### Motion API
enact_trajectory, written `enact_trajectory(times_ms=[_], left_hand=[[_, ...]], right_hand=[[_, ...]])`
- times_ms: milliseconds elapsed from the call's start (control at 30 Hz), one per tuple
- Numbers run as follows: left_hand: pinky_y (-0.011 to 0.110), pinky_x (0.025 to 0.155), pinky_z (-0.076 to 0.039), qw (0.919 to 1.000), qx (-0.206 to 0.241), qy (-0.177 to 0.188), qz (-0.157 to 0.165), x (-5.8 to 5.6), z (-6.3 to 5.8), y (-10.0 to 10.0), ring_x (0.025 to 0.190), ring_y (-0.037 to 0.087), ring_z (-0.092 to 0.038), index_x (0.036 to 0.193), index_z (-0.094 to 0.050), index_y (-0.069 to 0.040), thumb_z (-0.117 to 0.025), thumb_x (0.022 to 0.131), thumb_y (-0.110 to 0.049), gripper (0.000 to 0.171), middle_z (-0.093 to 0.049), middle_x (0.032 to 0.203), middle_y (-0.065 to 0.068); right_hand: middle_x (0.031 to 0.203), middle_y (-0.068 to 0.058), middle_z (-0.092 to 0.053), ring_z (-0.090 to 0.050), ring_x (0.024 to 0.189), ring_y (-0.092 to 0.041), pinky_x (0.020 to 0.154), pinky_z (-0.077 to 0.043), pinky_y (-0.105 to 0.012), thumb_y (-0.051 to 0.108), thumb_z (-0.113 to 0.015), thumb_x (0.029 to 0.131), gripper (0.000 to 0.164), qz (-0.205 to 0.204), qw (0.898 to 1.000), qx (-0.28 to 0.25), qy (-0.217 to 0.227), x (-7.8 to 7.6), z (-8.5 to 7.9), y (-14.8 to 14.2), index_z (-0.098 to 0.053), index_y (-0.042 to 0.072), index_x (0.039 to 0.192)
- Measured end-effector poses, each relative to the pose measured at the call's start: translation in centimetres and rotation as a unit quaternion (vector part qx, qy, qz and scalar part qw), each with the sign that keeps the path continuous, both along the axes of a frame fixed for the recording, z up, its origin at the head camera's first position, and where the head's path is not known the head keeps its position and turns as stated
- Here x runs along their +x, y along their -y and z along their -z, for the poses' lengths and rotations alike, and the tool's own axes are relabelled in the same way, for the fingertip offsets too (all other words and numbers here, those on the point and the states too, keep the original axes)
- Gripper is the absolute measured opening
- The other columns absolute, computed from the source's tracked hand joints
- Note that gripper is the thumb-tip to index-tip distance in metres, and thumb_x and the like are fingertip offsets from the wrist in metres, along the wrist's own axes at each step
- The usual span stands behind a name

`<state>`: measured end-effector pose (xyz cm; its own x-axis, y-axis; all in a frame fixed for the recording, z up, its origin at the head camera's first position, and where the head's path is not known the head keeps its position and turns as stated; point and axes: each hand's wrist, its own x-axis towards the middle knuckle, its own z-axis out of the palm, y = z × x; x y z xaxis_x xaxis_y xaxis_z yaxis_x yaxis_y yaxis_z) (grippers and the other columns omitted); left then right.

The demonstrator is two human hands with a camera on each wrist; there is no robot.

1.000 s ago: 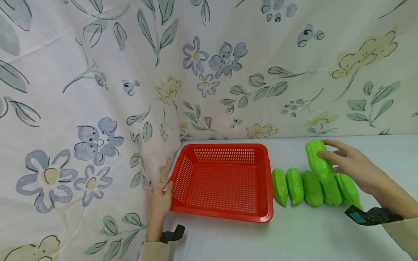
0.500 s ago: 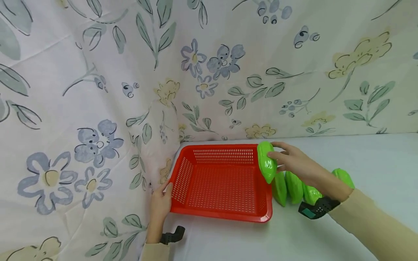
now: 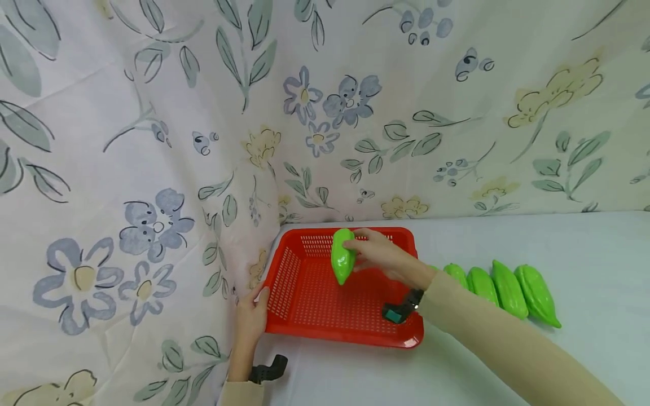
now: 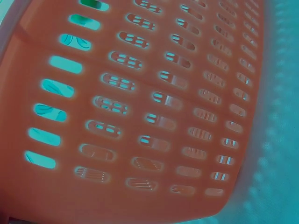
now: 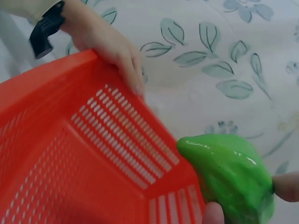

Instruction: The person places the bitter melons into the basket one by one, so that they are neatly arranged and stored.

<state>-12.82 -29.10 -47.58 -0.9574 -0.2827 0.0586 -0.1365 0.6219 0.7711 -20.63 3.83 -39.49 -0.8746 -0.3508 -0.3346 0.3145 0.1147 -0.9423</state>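
My right hand (image 3: 381, 254) holds a glossy green gourd-like vegetable (image 3: 342, 256) with a pointed end, above the red basket (image 3: 345, 336). The thumb and a fingertip pinch its blunt end in the right wrist view, where the tip of the vegetable (image 5: 233, 177) points toward the basket's far-left side. At the basket's left rim, my left hand (image 3: 251, 313) grips the edge, thumb over the top. Only the slotted wall of the basket (image 4: 140, 93) fills the left wrist view. No other vegetable shows inside the basket, though my right arm hides part of its floor.
Several similar green vegetables (image 3: 509, 290) lie in a row on the white table (image 3: 599, 270), right of the basket; my right sleeve partly covers some. A floral cloth (image 3: 345, 169) hangs behind the basket and along its left side.
My right hand has carried the green vegetable leftward from over the row, across the basket's right rim, to above the basket's interior. My left hand stays on the rim.
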Motion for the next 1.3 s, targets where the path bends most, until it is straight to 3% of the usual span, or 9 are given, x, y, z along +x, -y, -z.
enact_trajectory(times_ms=[200,433,567,767,1100,1300], left_hand=[[0.029,0.059,-0.056,1.0,0.002,0.002,0.007,0.2,0.2,0.1,0.075,0.026,-0.072,0.147,-0.058,-0.003,-0.053,0.109,-0.031,0.048,-0.072,0.112,0.028],[0.029,0.059,-0.058,0.9997,0.006,0.024,-0.008,1.1,1.0,0.0,0.073,0.021,-0.07,0.149,-0.056,-0.004,-0.052,0.109,-0.031,0.048,-0.072,0.112,0.025],[0.029,0.058,-0.057,0.9998,0.008,0.019,-0.004,1.0,1.3,0.0,0.074,0.021,-0.07,0.149,-0.056,-0.005,-0.053,0.109,-0.035,0.05,-0.072,0.111,0.024],[0.029,0.057,-0.056,0.9998,0.017,0.006,-0.006,0.6,0.8,0.2,0.075,0.023,-0.072,0.148,-0.058,-0.005,-0.054,0.109,-0.033,0.048,-0.073,0.111,0.025],[0.029,0.059,-0.057,0.9998,0.015,0.014,0.0,0.1,0.4,0.2,0.074,0.023,-0.069,0.15,-0.057,-0.007,-0.054,0.109,-0.033,0.049,-0.073,0.109,0.023],[0.028,0.059,-0.057,0.9998,0.016,0.009,0.004,0.0,0.3,0.1,0.075,0.022,-0.07,0.149,-0.056,-0.004,-0.054,0.109,-0.031,0.048,-0.073,0.111,0.025]], right_hand=[[0.124,-0.018,-0.067,-0.072,0.099,-0.025,0.083,-0.063,-0.037,0.027,-0.065,0.102,0.062,-0.001,0.999,-0.04,0.005,-0.7,0.6,5.6,-0.04,0.001,0.153],[0.122,-0.016,-0.065,-0.069,0.091,-0.02,0.072,-0.061,-0.031,0.028,-0.066,0.101,0.057,-0.012,0.998,-0.055,0.015,-1.3,2.4,9.4,-0.046,0.0,0.147],[0.118,-0.014,-0.066,-0.067,0.087,-0.019,0.075,-0.06,-0.033,0.027,-0.065,0.102,0.047,-0.014,0.999,-0.048,0.009,-1.8,3.4,10.6,-0.054,0.0,0.138],[0.107,-0.012,-0.068,-0.067,0.085,-0.019,0.086,-0.062,-0.041,0.027,-0.067,0.1,0.033,-0.023,1.0,-0.011,0.011,-2.4,5.1,12.2,-0.064,0.0,0.12],[0.102,-0.014,-0.067,-0.072,0.083,-0.022,0.073,-0.063,-0.032,0.02,-0.076,0.093,0.033,-0.048,0.998,0.043,0.025,-2.1,7.1,13.3,-0.062,-0.003,0.112],[0.105,-0.018,-0.065,-0.074,0.085,-0.026,0.078,-0.064,-0.037,0.016,-0.075,0.094,0.034,-0.041,0.997,0.059,0.024,-2.5,8.1,13.4,-0.058,-0.006,0.113]])
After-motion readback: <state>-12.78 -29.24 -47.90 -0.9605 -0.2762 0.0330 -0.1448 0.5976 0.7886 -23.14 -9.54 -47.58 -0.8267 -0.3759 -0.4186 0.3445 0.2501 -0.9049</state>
